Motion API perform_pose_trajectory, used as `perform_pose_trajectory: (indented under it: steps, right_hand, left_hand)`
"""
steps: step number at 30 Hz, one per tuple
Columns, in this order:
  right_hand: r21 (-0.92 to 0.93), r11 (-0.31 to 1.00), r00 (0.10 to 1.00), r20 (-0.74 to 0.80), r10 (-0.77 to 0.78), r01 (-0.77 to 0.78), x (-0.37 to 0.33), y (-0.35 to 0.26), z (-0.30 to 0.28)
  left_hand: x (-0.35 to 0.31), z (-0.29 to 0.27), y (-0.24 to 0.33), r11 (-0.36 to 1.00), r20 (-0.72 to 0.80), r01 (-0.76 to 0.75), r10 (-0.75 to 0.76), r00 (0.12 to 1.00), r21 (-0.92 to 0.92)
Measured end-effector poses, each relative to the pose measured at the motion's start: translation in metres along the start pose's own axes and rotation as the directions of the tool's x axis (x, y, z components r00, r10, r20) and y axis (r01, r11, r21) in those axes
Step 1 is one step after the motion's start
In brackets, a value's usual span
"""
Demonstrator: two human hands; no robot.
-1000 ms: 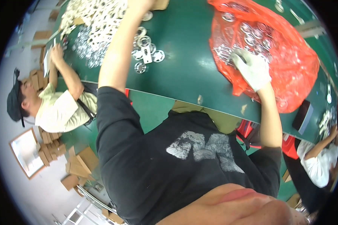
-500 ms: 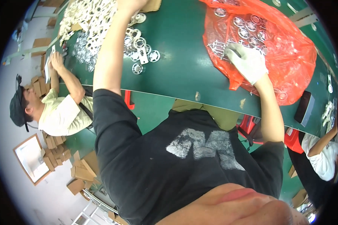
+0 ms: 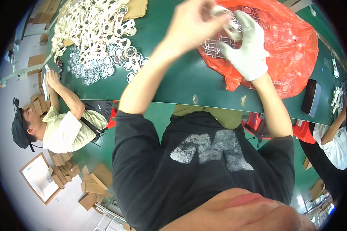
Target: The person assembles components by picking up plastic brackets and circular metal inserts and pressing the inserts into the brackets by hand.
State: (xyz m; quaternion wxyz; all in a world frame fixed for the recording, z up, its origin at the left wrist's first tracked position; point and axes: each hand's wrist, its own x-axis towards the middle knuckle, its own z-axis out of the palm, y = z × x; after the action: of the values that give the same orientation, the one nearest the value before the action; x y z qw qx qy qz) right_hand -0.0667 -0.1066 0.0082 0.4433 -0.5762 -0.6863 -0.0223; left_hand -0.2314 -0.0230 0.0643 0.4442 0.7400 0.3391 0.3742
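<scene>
My bare left hand (image 3: 194,27) is raised over the near left edge of a red plastic bag (image 3: 293,50), partly smeared by motion. Its thumb and fingers close on a whitish part with a round end (image 3: 233,25). Facing it is my right hand (image 3: 248,57) in a white glove, thumb and forefinger spread apart around that round end. Whether the glove also grips the part is hard to see. Beneath the hands, thin metal pieces (image 3: 213,49) lie in rows on the bag's edge.
Left on the green table (image 3: 173,82) lies a large heap of cream ring-ended parts (image 3: 92,30), with silvery round pieces (image 3: 90,69) beside it. Cardboard (image 3: 136,8) lies behind. A dark box (image 3: 311,98) stands at right. Co-workers sit at left (image 3: 65,123) and right (image 3: 331,142).
My left hand has swung right from the heap to my right hand. The gloved hand has lifted off the metal pieces, its thumb and forefinger spreading. The view has shifted slightly.
</scene>
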Motion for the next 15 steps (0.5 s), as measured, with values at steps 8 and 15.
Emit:
perform_pose_trajectory:
  steps: [8, 15]
  right_hand:
    - [-0.226, 0.794, 0.760, 0.233, 0.606, -0.564, 0.008, 0.006, -0.014]
    - [-0.229, 0.842, 0.742, 0.398, 0.539, -0.488, 0.010, -0.003, -0.016]
  left_hand:
    - [0.028, 0.012, -0.075, 0.642, -0.095, -0.104, 0.268, 0.959, 0.760]
    - [0.036, 0.006, -0.101, 0.648, -0.028, -0.128, 0.225, 0.974, 0.751]
